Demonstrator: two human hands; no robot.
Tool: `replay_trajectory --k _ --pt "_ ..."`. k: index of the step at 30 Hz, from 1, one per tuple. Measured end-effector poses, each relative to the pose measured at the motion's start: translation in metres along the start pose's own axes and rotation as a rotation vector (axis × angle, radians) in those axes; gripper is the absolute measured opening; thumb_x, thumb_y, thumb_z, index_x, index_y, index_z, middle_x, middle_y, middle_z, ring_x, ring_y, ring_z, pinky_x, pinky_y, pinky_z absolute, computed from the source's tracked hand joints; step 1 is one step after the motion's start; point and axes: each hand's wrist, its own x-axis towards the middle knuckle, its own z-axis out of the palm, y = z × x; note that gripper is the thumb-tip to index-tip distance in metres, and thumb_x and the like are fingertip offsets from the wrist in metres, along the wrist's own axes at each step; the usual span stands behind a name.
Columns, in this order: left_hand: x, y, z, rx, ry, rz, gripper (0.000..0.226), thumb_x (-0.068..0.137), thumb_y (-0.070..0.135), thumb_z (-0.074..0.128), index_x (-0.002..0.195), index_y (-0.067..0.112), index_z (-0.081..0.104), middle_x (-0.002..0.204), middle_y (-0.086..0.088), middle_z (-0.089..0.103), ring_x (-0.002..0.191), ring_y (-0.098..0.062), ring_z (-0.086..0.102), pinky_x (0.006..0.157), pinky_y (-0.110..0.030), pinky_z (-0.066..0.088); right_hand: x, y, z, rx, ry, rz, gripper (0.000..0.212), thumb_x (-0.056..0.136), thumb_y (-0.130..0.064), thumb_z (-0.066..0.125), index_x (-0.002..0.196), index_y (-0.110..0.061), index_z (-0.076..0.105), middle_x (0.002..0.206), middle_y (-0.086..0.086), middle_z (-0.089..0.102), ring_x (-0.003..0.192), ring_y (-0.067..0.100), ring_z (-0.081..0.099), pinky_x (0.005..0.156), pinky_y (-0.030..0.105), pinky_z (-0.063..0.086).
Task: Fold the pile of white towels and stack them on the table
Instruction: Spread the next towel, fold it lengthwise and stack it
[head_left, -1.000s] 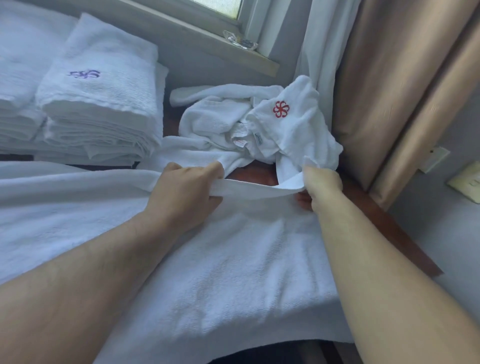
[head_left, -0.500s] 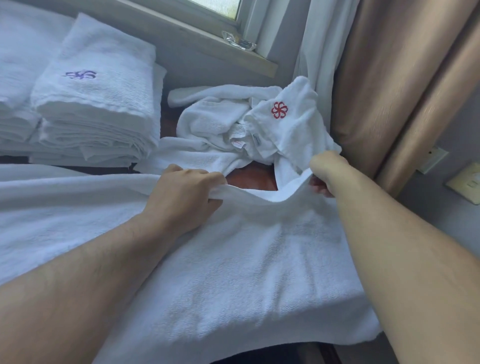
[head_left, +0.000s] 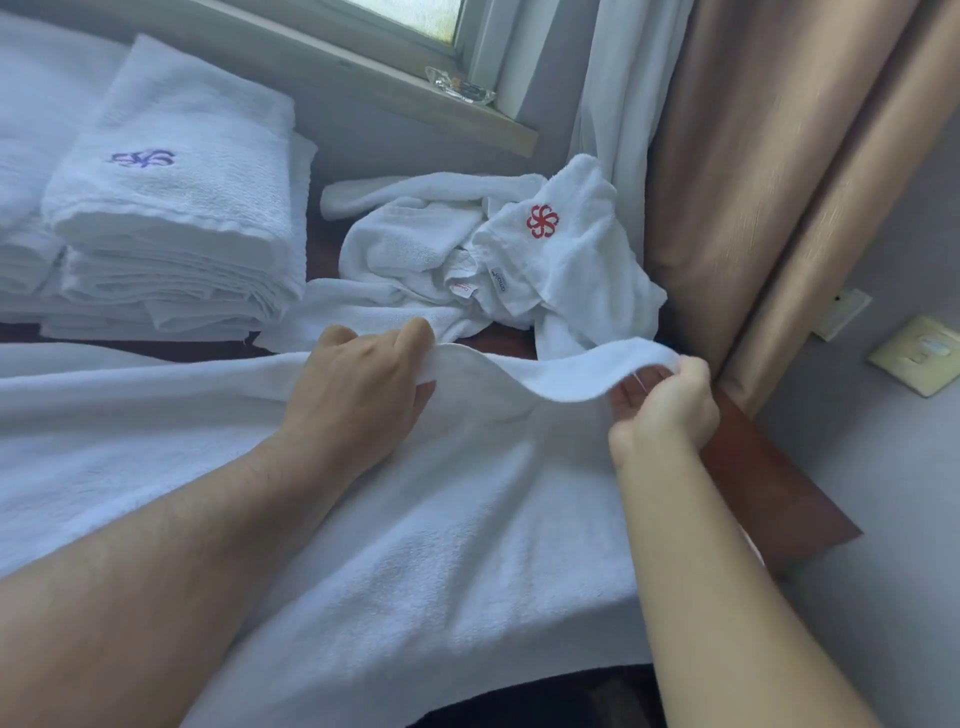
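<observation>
Head view: my left hand (head_left: 363, 384) and right hand (head_left: 667, 402) both pinch the far edge of the spread towel (head_left: 415, 519) lying across the table (head_left: 769, 483). Folded stack (head_left: 171, 218) at 10 o'clock, unfolded pile (head_left: 467, 260) at 12.

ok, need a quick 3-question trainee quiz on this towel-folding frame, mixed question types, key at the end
1. True or false: both hands grip the far edge of the spread towel, the left hand and the right hand.

2. Multiple choice: what colour is the emblem on the top towel of the folded stack?
A. red
B. purple
C. green

3. Short answer: where does the unfolded pile with the red emblem lie, relative to the folded stack?

Key
1. True: each hand has the edge pinched, lifted a little off the table.
2. B
3. To its right, beside the curtain, below the window sill.
</observation>
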Motion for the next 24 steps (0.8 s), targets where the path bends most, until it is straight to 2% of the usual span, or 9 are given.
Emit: replay_trajectory --k 3,8,10,12,14,17,19,21,24 --pt "0.000 0.005 -0.004 0.014 0.016 0.041 0.028 0.079 0.031 0.074 0.089 0.013 0.056 0.071 -0.001 0.061 0.066 -0.030 0.062 0.072 -0.041 0.040 -0.003 0.014 -0.034 -0.085 -0.005 0.052 0.021 0.086 -0.020 0.052 0.085 -0.006 0.067 0.062 0.003 0.069 0.059 0.023 0.071 0.058 0.037 0.059" --pt "0.005 0.030 -0.016 0.149 -0.215 -0.041 0.019 0.081 0.040 0.065 0.096 0.030 0.070 0.083 0.008 0.053 0.090 -0.021 0.057 0.086 -0.040 0.026 -0.007 0.022 -0.045 -0.275 -0.056 -0.010 0.020 0.078 -0.026 0.050 0.072 -0.014 0.065 0.078 0.002 0.068 0.073 0.023 0.065 0.074 0.045 0.057" --pt "0.002 0.039 -0.023 0.156 -0.178 -0.083 0.015 0.081 0.032 0.061 0.092 0.030 0.070 0.078 0.008 0.049 0.087 -0.022 0.056 0.084 -0.040 0.025 -0.006 0.023 -0.046 -0.226 -0.006 -0.065 0.023 0.079 -0.027 0.049 0.080 -0.017 0.070 0.085 -0.002 0.073 0.081 0.022 0.069 0.081 0.042 0.060" --pt "-0.013 0.042 -0.030 0.063 -0.037 -0.046 0.013 0.078 0.026 0.061 0.086 0.026 0.071 0.072 0.007 0.051 0.076 -0.026 0.058 0.080 -0.041 0.031 -0.007 0.020 -0.050 -0.236 0.106 -0.185 0.027 0.083 -0.028 0.045 0.083 -0.018 0.070 0.078 -0.009 0.073 0.079 0.020 0.068 0.071 0.026 0.057" --pt "-0.031 0.038 -0.033 0.012 0.055 0.078 0.013 0.076 0.026 0.062 0.084 0.024 0.072 0.070 0.005 0.056 0.070 -0.028 0.058 0.078 -0.042 0.037 -0.006 0.018 -0.055 -0.230 0.199 -0.243 0.030 0.083 -0.026 0.041 0.081 -0.014 0.068 0.072 -0.009 0.071 0.075 0.021 0.065 0.065 0.025 0.053" --pt "-0.041 0.032 -0.034 -0.016 -0.042 0.274 0.012 0.071 0.031 0.061 0.075 0.025 0.071 0.070 0.005 0.050 0.068 -0.026 0.053 0.077 -0.039 0.038 -0.006 0.017 -0.056 -0.144 0.198 -0.197 0.027 0.080 -0.025 0.040 0.085 -0.010 0.061 0.089 0.000 0.066 0.076 0.023 0.061 0.071 0.034 0.054" --pt "-0.040 0.035 -0.033 -0.023 -0.130 0.352 0.012 0.069 0.034 0.063 0.064 0.024 0.066 0.069 0.005 0.045 0.066 -0.024 0.048 0.075 -0.036 0.038 -0.011 0.016 -0.055 -0.139 0.189 -0.210 0.021 0.083 -0.023 0.040 0.087 -0.011 0.057 0.086 -0.001 0.060 0.070 0.019 0.056 0.058 0.022 0.050" --pt "-0.039 0.039 -0.032 -0.032 -0.202 0.382 0.016 0.070 0.035 0.064 0.059 0.024 0.062 0.066 0.005 0.044 0.063 -0.023 0.047 0.071 -0.035 0.039 -0.012 0.014 -0.055 -0.169 0.207 -0.227 0.019 0.087 -0.022 0.040 0.088 -0.012 0.056 0.085 -0.002 0.058 0.069 0.014 0.055 0.050 0.020 0.045" --pt "-0.039 0.040 -0.030 -0.071 -0.294 0.366 0.015 0.069 0.036 0.068 0.060 0.024 0.063 0.061 0.006 0.043 0.060 -0.023 0.048 0.062 -0.034 0.040 -0.014 0.011 -0.054 -0.258 0.216 -0.288 0.012 0.086 -0.021 0.041 0.080 -0.012 0.048 0.081 0.000 0.055 0.066 0.016 0.050 0.055 0.027 0.040"
